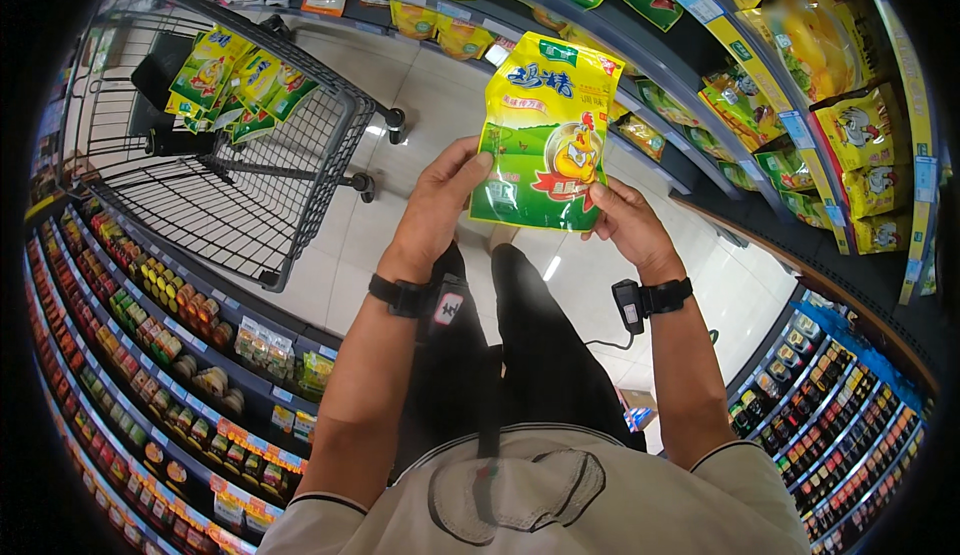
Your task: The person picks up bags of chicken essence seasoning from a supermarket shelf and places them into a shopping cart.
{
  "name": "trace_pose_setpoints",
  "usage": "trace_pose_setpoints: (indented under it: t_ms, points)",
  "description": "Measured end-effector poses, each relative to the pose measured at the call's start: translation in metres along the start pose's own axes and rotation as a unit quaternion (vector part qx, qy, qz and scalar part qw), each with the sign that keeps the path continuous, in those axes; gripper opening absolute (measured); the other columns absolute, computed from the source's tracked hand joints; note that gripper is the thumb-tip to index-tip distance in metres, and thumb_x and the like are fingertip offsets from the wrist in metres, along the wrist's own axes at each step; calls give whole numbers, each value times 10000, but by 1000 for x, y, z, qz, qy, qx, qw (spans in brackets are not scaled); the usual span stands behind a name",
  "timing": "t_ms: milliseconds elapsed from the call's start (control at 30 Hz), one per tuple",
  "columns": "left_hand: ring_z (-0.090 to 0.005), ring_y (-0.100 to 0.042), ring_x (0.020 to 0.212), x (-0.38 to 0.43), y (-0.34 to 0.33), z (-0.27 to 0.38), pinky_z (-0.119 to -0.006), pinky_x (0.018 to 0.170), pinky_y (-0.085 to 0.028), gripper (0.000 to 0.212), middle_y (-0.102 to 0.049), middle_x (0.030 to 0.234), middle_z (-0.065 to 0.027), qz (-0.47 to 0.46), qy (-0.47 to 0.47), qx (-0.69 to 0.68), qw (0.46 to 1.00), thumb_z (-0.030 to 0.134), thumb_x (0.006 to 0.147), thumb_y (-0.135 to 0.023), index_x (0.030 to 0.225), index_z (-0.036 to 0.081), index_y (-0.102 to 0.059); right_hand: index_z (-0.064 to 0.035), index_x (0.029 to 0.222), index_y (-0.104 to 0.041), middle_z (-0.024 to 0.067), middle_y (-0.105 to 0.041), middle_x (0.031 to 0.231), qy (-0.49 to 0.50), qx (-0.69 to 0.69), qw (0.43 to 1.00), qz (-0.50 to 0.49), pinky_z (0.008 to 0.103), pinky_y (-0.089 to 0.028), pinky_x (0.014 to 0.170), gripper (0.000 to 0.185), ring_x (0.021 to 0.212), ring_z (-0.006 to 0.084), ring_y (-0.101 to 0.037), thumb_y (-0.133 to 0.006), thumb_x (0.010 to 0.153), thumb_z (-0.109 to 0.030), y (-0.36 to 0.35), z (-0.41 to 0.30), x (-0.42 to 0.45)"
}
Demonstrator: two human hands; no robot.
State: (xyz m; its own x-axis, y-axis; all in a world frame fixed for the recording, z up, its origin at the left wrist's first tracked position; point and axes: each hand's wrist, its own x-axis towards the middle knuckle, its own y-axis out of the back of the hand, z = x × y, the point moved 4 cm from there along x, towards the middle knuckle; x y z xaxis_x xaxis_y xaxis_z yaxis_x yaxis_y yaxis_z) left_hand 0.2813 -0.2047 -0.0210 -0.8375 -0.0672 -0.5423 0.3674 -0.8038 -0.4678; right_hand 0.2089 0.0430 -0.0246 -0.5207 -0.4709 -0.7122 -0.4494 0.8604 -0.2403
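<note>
Between my hands, front side up, is a yellow and green seasoning pouch [532, 131] with a cartoon chicken printed on it. My left hand [450, 191] pinches its lower left edge, thumb on the front. On the lower right edge, my right hand [626, 217] holds it the same way, fingers behind the pouch and partly hidden. Several similar yellow and green pouches [232, 82] lie in a heap at the far end of the wire shopping cart [225, 217], which stands on my left.
Shelves of seasoning bags [810, 150] rise close on the right and ahead. Another shelf unit [172, 345] with jars and packets runs along the left. Bottles fill a rack [832, 405] at the lower right. Pale floor tiles [367, 247] lie between. A cable [611, 343] hangs from my right wrist device.
</note>
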Motion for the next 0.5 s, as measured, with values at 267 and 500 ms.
trace_pose_setpoints:
  t_ms: [267, 500]
  points:
    - [-86, -646, 1003, -9, 0, 15, -229, 889, -536, 332, -671, 1112, -27, 19, -22, -11, 1000, 208, 1028, -601, 1292, 7, -591, -21, 1213, -642, 32, -695, 904, 1, 8, 1000, -30, 180, -404, 555, 432, 647, 91, -609, -639, 989, -390, -8, -10, 7]
    - [-90, -609, 1070, -19, 19, 21, -252, 933, -501, 287, -659, 1148, -10, 60, -35, 17, 997, 142, 1019, -587, 1276, 17, -612, -6, 1224, -629, 9, -660, 888, 16, -3, 998, -63, 187, -396, 525, 337, 634, 69, -572, -580, 1023, -272, -27, -25, 12]
